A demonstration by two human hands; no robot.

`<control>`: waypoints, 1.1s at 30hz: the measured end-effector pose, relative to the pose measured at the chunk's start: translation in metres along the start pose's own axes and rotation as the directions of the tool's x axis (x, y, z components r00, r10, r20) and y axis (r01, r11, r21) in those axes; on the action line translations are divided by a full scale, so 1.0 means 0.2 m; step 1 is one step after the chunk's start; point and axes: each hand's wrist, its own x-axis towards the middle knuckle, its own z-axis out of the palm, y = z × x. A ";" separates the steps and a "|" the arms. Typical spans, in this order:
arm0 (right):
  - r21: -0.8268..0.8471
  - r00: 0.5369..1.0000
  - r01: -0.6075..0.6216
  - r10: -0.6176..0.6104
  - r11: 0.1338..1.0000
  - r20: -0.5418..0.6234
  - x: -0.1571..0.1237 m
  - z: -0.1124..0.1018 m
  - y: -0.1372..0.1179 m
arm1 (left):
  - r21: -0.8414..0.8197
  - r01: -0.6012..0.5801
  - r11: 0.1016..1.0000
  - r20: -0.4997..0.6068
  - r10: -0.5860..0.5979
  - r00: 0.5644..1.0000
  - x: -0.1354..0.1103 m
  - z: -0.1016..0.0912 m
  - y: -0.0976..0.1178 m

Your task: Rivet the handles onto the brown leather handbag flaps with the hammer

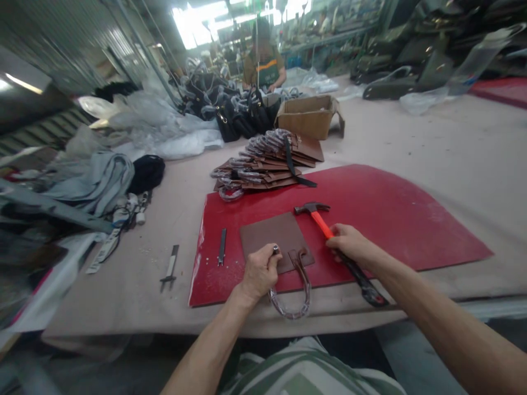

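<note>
A brown leather panel (274,237) with a plastic-wrapped handle loop (297,299) lies on a red mat (391,219) in front of me. My left hand (260,270) is closed in a fist around a small metal punch, standing it on the panel's near edge by the handle. My right hand (349,245) is closed on a hammer (329,233) with an orange and black handle; the hammer's dark head rests on the mat just beyond the panel's far right corner.
A stack of brown panels with wrapped handles (267,162) lies beyond the mat, near a cardboard box (308,115). Two metal tools (222,247) (169,267) lie left of the panel. Cloth and plastic bags (102,175) crowd the left. Another person (263,63) works among black bags at the table's far end.
</note>
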 end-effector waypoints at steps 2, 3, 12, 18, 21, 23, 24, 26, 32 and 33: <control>0.071 0.996 -0.001 -0.005 0.997 0.084 -0.01 -0.03 -0.05 | -0.013 -0.006 1.000 0.009 0.006 1.000 0.00 0.00 0.00; 0.105 0.994 -0.001 -0.011 0.995 0.109 -0.03 -0.03 -0.08 | -0.018 -0.009 1.000 0.011 0.009 1.000 0.00 0.00 0.00; -0.387 0.723 0.573 -0.668 0.722 -0.175 -0.47 -0.04 -0.15 | -0.022 -0.016 1.000 0.011 0.016 1.000 -0.01 0.01 -0.02; -0.655 0.630 0.599 -0.776 0.461 0.031 -0.53 -0.08 -0.18 | 0.001 -0.013 1.000 0.000 0.013 1.000 -0.02 0.01 -0.01; -0.598 0.545 0.598 -0.818 0.534 -0.185 -0.55 -0.07 -0.20 | -0.001 -0.032 0.999 0.001 0.032 0.999 -0.02 0.00 -0.02; -0.606 0.550 0.615 -0.825 0.505 -0.129 -0.55 -0.04 -0.17 | 0.005 -0.037 0.999 -0.002 0.037 0.999 -0.02 0.01 -0.02; -0.628 0.585 0.615 -0.810 0.478 -0.044 -0.54 -0.03 -0.15 | 0.013 -0.037 0.999 -0.005 0.037 0.999 -0.02 0.01 -0.02; -0.667 0.683 0.582 -0.725 0.464 0.091 -0.53 -0.02 -0.10 | 0.027 -0.032 0.999 -0.003 0.032 0.999 -0.02 0.01 -0.03; -0.525 0.853 0.462 -0.521 0.715 0.041 -0.35 -0.11 -0.02 | 0.011 -0.033 0.999 -0.005 0.033 0.999 -0.02 0.01 -0.01; -0.490 0.877 0.438 -0.479 0.753 0.047 -0.29 -0.12 0.00 | 0.010 -0.032 0.999 -0.007 0.032 0.999 -0.01 0.00 -0.01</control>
